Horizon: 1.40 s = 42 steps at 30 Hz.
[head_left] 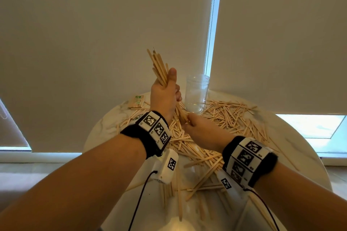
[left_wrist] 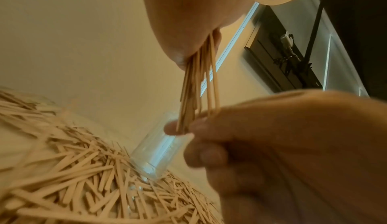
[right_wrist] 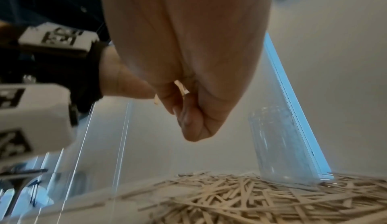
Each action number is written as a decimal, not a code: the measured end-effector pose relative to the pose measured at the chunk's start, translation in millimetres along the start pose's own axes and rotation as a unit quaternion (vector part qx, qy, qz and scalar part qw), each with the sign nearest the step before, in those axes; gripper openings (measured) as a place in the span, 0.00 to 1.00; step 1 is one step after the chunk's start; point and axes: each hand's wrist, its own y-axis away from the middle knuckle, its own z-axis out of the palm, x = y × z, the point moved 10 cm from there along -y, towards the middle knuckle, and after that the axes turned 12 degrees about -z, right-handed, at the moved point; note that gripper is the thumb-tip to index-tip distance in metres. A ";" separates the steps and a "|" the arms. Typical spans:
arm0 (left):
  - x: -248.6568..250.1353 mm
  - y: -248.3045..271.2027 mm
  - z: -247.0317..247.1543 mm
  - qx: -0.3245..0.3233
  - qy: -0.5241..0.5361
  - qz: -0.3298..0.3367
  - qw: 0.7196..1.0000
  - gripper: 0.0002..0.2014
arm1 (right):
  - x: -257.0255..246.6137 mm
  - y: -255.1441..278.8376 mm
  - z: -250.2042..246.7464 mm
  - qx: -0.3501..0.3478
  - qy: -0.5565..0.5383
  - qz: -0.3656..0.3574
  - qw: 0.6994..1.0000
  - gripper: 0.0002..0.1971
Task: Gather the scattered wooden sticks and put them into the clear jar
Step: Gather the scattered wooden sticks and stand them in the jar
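Sticks, loose: scattered wooden sticks [head_left: 221,118] lie in a thick heap across the round table [head_left: 293,137], most of them around and in front of the jar; a few strays lie toward the near edge.
Packet: a small packet of sticks [head_left: 136,101] lies flat at the far left of the table, apart from the heap and from both hands.
Left hand: the left hand [head_left: 165,95] is raised above the heap, wrist bent up, thumb uppermost, fingers wrapped in a narrow fist round the middle of a bundle.
Bundle: the gathered bundle of sticks [head_left: 159,67] stands nearly upright, its upper ends fanning up and to the left, its lower ends hanging below the fist; held this way, presumably, so that the sticks run parallel and can enter the jar mouth end first.
Right hand: the right hand [head_left: 202,131] sits lower, just beneath the left, knuckles up; its fingertips [left_wrist: 173,128] pinch the lower ends of the bundle, apparently squaring them together.
Jar: the clear jar [head_left: 197,93] stands upright at the far side of the table, just to the right of the raised fist, its base among the sticks; it looks empty, its mouth open.
Stage: judged from the full heap and empty jar, the work is barely begun.
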 end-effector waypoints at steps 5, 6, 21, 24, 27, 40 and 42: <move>-12.9 8.0 8.7 -0.017 -0.034 -0.004 0.999 0.17 | -10.8 -5.2 -3.6 0.001 -0.018 -0.027 0.999 0.11; -9.8 6.1 6.9 -0.014 -0.031 -0.001 0.999 0.17 | -5.8 -3.3 0.5 -0.020 -0.035 -0.014 0.999 0.16; -37.5 12.7 11.4 -0.049 -0.044 -0.103 0.993 0.20 | 5.2 -9.2 -16.4 0.088 -0.096 0.006 0.991 0.16; -42.2 17.6 19.9 -0.073 -0.045 -0.125 0.988 0.21 | 4.1 -8.6 -32.8 0.121 0.020 0.002 0.992 0.14; -46.2 20.1 22.5 -0.075 -0.039 -0.135 0.987 0.23 | 7.2 -8.6 -44.4 0.139 0.074 0.012 0.987 0.18; -25.6 5.8 -6.4 -0.035 0.109 -0.125 0.986 0.34 | 26.6 0.5 -64.1 0.143 0.223 -0.006 0.964 0.20; -13.6 -1.2 -22.4 0.005 0.121 -0.121 0.985 0.27 | 32.2 4.8 -64.6 0.125 0.250 -0.001 0.960 0.20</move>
